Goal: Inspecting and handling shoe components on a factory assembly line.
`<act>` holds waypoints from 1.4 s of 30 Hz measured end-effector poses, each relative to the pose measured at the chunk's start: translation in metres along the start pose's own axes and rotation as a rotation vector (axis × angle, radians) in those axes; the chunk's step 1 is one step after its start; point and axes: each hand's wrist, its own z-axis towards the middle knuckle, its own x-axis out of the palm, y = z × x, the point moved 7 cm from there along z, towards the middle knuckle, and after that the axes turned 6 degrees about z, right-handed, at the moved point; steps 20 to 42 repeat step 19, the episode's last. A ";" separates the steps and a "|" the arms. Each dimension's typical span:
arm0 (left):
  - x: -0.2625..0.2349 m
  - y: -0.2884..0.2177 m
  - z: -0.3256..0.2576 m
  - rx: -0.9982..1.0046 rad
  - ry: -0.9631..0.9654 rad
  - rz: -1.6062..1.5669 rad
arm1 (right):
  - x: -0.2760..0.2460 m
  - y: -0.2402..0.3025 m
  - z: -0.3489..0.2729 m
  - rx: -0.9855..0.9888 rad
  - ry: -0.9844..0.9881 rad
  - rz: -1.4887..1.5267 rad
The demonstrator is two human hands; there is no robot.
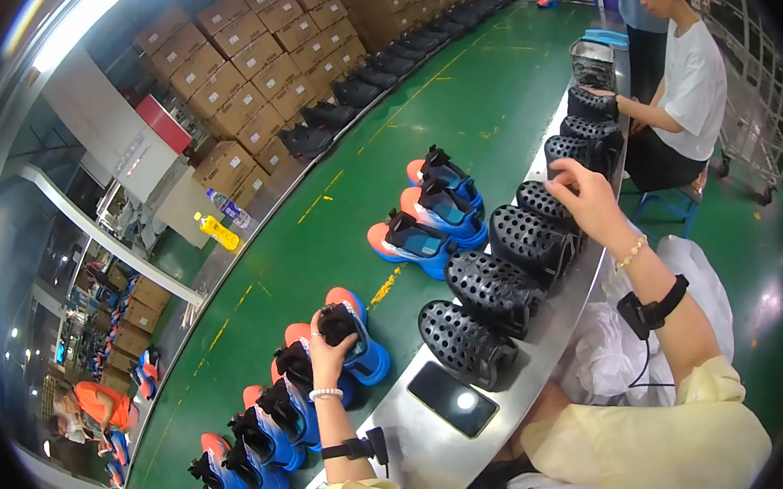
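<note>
My left hand is closed around the dark collar of a blue and orange sneaker, which stands at the front end of a row of similar sneakers on the green surface. My right hand is raised over a line of black perforated clogs, its fingers apart and slightly bent with nothing visible in them. Below its fingers is one clog. Nearer to me stand more clogs, and the nearest clog sits beside a dark phone on the metal edge.
Another group of sneakers stands left of the clogs. At the far right a co-worker sits with a hand on a clog. Stacked cartons, a row of black shoes and two bottles line the far side.
</note>
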 end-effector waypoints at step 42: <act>0.002 0.008 -0.006 -0.254 -0.205 0.582 | -0.011 -0.118 -0.034 0.145 0.075 -0.095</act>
